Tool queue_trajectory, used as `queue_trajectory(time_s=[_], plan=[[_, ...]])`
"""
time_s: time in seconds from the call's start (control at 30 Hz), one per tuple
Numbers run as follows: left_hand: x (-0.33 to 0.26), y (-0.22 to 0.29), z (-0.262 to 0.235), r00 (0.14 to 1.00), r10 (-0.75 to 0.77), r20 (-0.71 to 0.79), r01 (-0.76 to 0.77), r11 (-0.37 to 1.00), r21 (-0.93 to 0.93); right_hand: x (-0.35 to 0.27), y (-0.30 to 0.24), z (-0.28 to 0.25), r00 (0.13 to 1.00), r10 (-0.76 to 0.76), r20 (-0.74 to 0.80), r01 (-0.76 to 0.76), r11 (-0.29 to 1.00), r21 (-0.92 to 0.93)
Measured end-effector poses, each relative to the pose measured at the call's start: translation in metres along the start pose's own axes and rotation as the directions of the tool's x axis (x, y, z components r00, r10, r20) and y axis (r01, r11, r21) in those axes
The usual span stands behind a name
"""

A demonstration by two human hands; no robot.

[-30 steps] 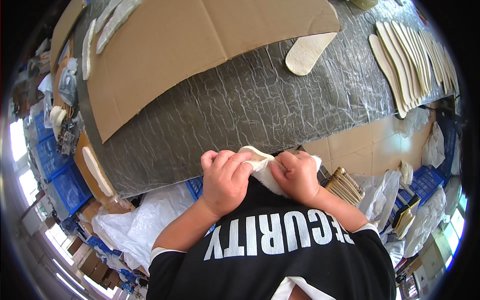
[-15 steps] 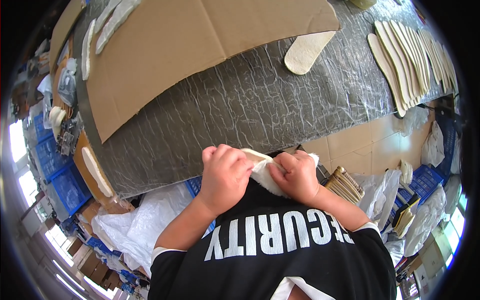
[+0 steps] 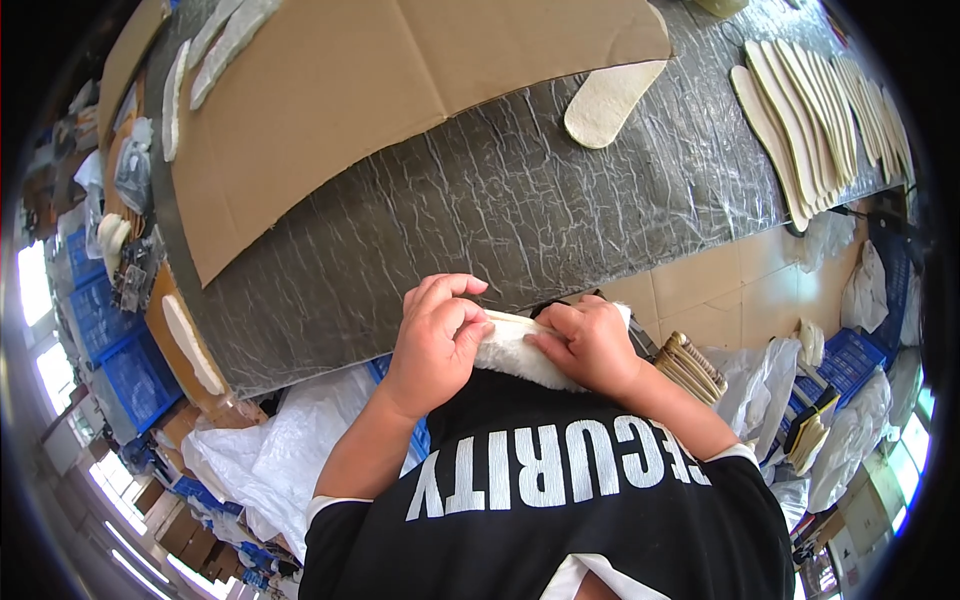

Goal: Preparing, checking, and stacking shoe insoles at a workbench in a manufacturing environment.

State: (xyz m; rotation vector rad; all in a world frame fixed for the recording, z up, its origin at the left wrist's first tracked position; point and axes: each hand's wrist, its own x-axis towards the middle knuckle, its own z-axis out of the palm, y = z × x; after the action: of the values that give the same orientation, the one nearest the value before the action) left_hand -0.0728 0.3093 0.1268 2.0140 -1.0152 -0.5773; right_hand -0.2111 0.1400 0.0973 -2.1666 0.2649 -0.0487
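White plastic bags (image 3: 290, 440) lower left, more bags (image 3: 865, 290) right

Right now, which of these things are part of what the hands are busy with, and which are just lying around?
In hand:
- fleecy white insole, pinched between left hand and right hand

Lying about:
- single insole on the wrapped table
- row of insoles at the table's right end
- cardboard sheet
- blue crates
- white bags on the floor

Before us the worktop (image 3: 480, 220) carries a cardboard sheet (image 3: 400, 90) at left, one insole (image 3: 610, 100) beside it, and overlapping insoles (image 3: 820, 120) at right. Crates (image 3: 110, 340) sit lower left.
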Motion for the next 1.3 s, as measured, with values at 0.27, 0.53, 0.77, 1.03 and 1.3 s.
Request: queue_trajectory(time_s=[0.27,0.53,0.77,1.03,1.3], plan=[[0.000,0.007,-0.004,0.995,0.081,0.063,-0.087,0.990,0.111,-0.002,0.000,-0.005,0.998,-0.006,0.063,0.008,1.000,-0.029],[-0.013,0.015,0.019,0.962,0.240,0.132,-0.271,0.904,0.331,-0.008,-0.001,0.009,0.985,0.158,-0.065,-0.161,0.985,-0.056],[-0.015,0.012,0.031,0.978,0.055,0.204,-0.085,0.986,0.144,-0.008,0.005,0.014,0.997,0.066,-0.041,-0.072,0.984,-0.162],[-0.001,0.007,0.006,1.000,0.009,0.019,-0.012,0.984,0.177,-0.005,0.002,0.006,0.991,0.109,0.080,-0.103,0.991,-0.082],[-0.008,-0.004,0.006,0.984,-0.166,0.059,0.171,0.980,-0.099,-0.006,0.004,-0.002,0.994,-0.033,0.105,0.028,0.999,0.043]])
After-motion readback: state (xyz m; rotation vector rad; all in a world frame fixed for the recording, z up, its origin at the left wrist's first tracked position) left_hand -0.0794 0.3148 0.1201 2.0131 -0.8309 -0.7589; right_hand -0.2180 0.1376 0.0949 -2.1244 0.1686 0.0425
